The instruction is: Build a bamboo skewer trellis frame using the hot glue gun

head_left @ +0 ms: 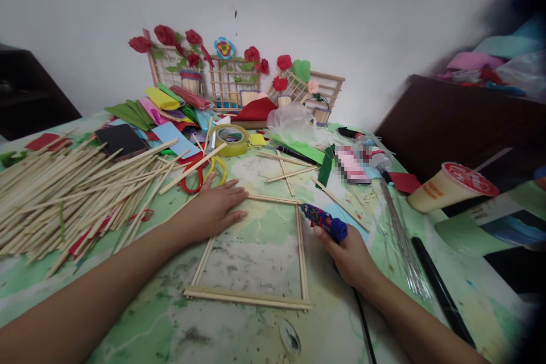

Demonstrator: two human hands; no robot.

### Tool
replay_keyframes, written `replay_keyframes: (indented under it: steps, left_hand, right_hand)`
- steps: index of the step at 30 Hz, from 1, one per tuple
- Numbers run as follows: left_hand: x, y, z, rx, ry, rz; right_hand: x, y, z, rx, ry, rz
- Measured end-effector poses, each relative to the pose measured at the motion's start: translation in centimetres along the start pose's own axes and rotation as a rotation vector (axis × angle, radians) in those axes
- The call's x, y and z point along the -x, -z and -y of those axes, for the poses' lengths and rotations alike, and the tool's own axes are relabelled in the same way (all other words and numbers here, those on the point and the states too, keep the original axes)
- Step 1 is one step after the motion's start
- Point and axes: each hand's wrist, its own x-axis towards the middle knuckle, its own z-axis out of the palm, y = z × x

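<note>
A four-sided frame of pale wooden sticks (247, 297) lies flat on the green and white tablecloth (145, 324). My left hand (215, 206) rests palm down over its upper left corner, fingers spread. My right hand (347, 250) is wrapped round a blue glue gun (325, 222), whose tip meets the frame's upper right corner. What lies under my left palm is hidden.
Loose sticks (85, 199) heap at the left. Red and yellow scissors (194, 176) and a tape roll (230, 139) lie beyond my left hand. Wires (403, 239), a black rod (441, 290) and a cup (452, 187) are at the right. Flower-decorated lattices (234, 82) lean against the wall.
</note>
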Motion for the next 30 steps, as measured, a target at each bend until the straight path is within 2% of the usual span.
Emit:
replay_keyframes:
  steps: [7,12,16,22,30]
  left_hand:
    - [0.0,0.0,0.1,-0.024,-0.01,-0.002]
    - [0.0,0.0,0.1,-0.037,-0.013,-0.007]
    - [0.0,0.0,0.0,-0.03,-0.016,-0.011]
    - [0.0,-0.1,0.1,-0.035,-0.015,-0.016]
    - [-0.1,-0.1,0.3,-0.033,-0.021,-0.015]
  right_hand:
    - [0.0,0.1,0.2,0.106,-0.026,-0.005]
    - [0.1,0.3,0.3,0.097,-0.009,-0.016]
    - [0.1,0.2,-0.4,0.036,-0.005,-0.089]
    - [0.0,-0.3,-1.4,-0.179,0.023,-0.21]
    - [0.0,-0.8,-1.7,-0.21,0.025,-0.183]
